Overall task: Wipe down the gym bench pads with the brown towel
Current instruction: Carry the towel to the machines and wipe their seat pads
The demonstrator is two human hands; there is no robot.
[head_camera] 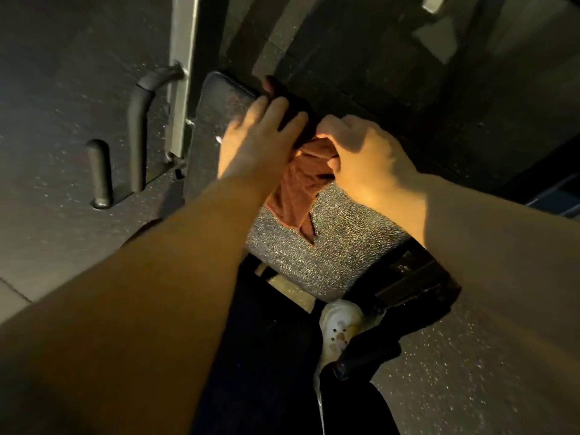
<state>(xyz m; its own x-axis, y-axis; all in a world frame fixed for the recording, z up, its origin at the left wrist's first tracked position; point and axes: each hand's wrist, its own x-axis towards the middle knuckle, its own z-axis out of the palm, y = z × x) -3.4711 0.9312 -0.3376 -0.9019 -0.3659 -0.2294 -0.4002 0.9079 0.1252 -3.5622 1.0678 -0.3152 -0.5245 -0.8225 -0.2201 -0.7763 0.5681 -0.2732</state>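
The brown towel [293, 189] lies bunched on the gym bench pad [323, 255], between both hands and near the pad's far end. The right hand [364, 161] has its grip curled closed on a fold of the cloth. The left hand [260, 136] lies with fingers extended across the towel's dark upper portion at the pad edge; whether those fingers clamp the cloth cannot be determined.

Probable faults from this state:

- Bunched cloth presents little wiping face. A stroke made now is likely to leave streaks and untreated strips.
- The towel sits at the pad's far edge. A forward push may carry it off onto the floor [62, 89].
- Low light hides residue; missed patches are likely.
- The metal frame [182, 73] and handle [141, 127] stand just beside the pad. A wide sideways stroke risks snagging cloth or knuckles.
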